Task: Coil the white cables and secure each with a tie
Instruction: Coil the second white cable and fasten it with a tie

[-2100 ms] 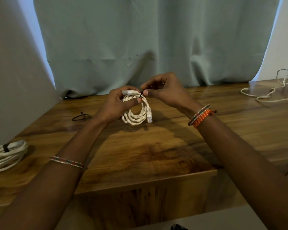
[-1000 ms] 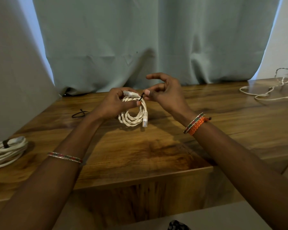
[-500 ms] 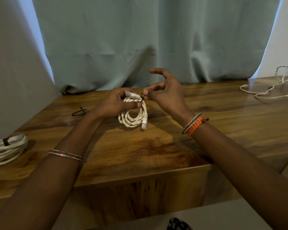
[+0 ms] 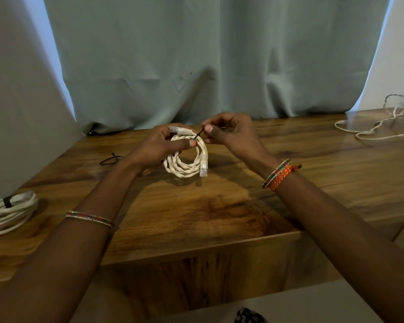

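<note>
White springy cable (image 4: 184, 159) stays coiled only while the left hand (image 4: 159, 148) grips it; right hand (image 4: 231, 136) pinches the thin tie (image 4: 198, 134).

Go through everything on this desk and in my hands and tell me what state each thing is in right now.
Coiled cable: wound, held above the desk, one plug hanging down.
Black tie: at the top of the coil, end sticking up.
Left hand: grips the coil.
Right hand: pinches the tie's end.
Far-left cable: coiled, banded, lying flat.
Far-right cable: loose, uncoiled.
Spare tie: lying unused.
</note>
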The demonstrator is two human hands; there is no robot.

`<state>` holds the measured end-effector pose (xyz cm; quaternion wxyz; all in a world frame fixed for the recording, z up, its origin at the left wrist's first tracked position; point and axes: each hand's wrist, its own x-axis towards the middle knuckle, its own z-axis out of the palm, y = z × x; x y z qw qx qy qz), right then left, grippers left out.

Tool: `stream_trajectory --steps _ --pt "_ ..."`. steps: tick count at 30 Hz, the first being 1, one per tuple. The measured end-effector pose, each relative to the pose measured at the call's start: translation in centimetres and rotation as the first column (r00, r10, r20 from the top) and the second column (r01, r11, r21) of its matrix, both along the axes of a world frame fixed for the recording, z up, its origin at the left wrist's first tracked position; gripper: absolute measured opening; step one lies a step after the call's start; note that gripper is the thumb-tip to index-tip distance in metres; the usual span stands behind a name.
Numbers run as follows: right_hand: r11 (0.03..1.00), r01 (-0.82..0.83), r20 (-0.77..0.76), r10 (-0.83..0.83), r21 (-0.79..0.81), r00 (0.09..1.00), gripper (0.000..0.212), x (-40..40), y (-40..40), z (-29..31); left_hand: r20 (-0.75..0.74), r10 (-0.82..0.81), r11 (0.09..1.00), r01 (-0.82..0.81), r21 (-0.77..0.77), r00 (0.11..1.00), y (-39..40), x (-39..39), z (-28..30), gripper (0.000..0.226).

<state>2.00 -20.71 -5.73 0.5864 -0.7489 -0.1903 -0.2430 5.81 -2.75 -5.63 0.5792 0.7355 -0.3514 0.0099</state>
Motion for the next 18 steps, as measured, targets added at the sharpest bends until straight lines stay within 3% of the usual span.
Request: stream_trajectory --steps 6,12,18 --pt "0.992 -0.104 0.002 0.105 -0.064 0.995 0.01 0.0 -0.5 0.7 -0.036 -0.042 0.999 0.041 -0.034 0.998 0.1 -0.2 0.1 0.017" --pt "0.973 -0.042 0.081 0.062 -0.228 0.995 0.008 0.5 -1.0 0.7 -0.057 -0.039 0.999 0.037 -0.031 0.998 0.1 0.0 -0.1 0.024" --pt "0.896 0.155 0.352 0.002 -0.416 0.936 0.006 0.1 -0.7 0.3 -0.074 -0.034 0.999 0.031 -0.035 0.997 0.1 0.3 -0.2 0.036"
